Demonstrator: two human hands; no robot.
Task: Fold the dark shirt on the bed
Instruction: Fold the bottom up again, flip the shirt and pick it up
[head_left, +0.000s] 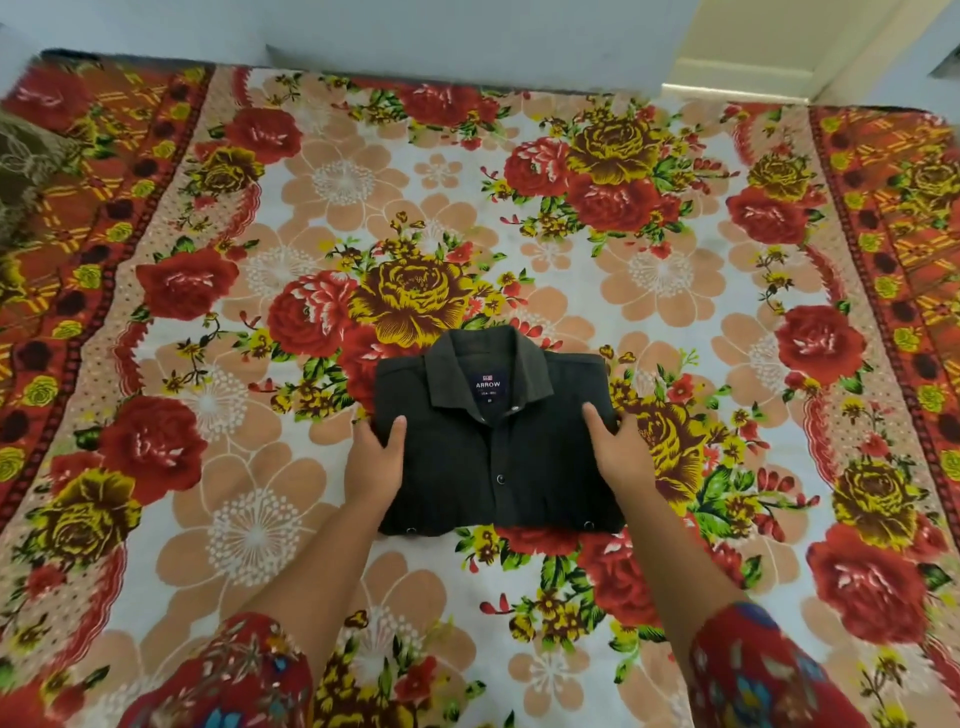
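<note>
Obs.: a dark collared button-front shirt (498, 457) lies folded into a compact rectangle on the bed (234, 322), near the middle and toward the near side. It rests on a floral cloth bedspread (675, 270) printed with red and yellow roses on white. Collar points away from the person; front placket up and buttoned. A navy neck label (488, 385) reads "ARROW".

Left hand (374, 460): at the shirt's left edge, thumb laid on top of the fabric, fingers (366, 428) curled round the edge, tips hidden beneath. It grips the fold.

Right hand (621, 452): mirrored at the right edge, thumb on top, fingers (629, 423) wrapped over the side and gripping.

Both forearms reach in from the bottom of the view, in red patterned sleeves (753, 675).

Background: pale wall (415, 31) beyond the bed; cream panelled door (753, 67) at upper right.
</note>
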